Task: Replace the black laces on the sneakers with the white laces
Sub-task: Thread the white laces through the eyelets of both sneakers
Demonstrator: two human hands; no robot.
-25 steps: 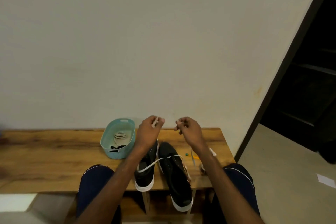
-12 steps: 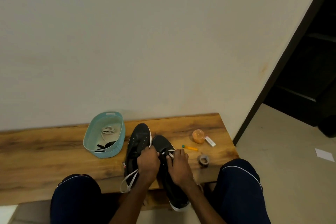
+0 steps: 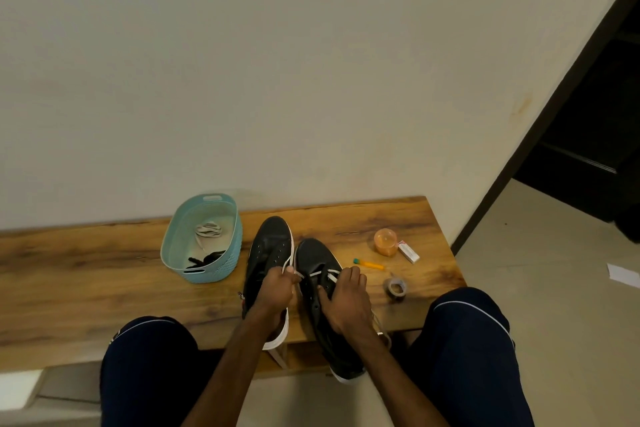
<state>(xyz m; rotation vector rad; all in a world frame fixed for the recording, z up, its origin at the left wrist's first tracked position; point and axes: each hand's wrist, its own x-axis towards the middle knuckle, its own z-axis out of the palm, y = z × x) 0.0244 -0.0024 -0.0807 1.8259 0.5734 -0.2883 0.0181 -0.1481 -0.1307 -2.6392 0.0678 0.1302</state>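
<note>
While the right sneaker (image 3: 320,267) lies at lower centre, the white lace (image 3: 325,274) is pinched by the left hand (image 3: 277,291); the sneaker is pressed by the right hand (image 3: 348,302), its fingers spread.

There is a single view, a wide-angle camera worn on the person's head. It looks forward and steeply down onto a wooden bench (image 3: 104,274) that stands against a pale wall (image 3: 277,62). The wall fills the upper half of the picture beyond the bench, and the bench runs across the lower middle, near enough that the person's knees (image 3: 149,350) and forearms enter from the bottom edge in front of it. Right of the bench the view takes in bare floor (image 3: 554,288) and a dark doorway (image 3: 595,121). Straight lines bend slightly toward the edges. With no second camera, no part of the scene is shared between views.
</note>
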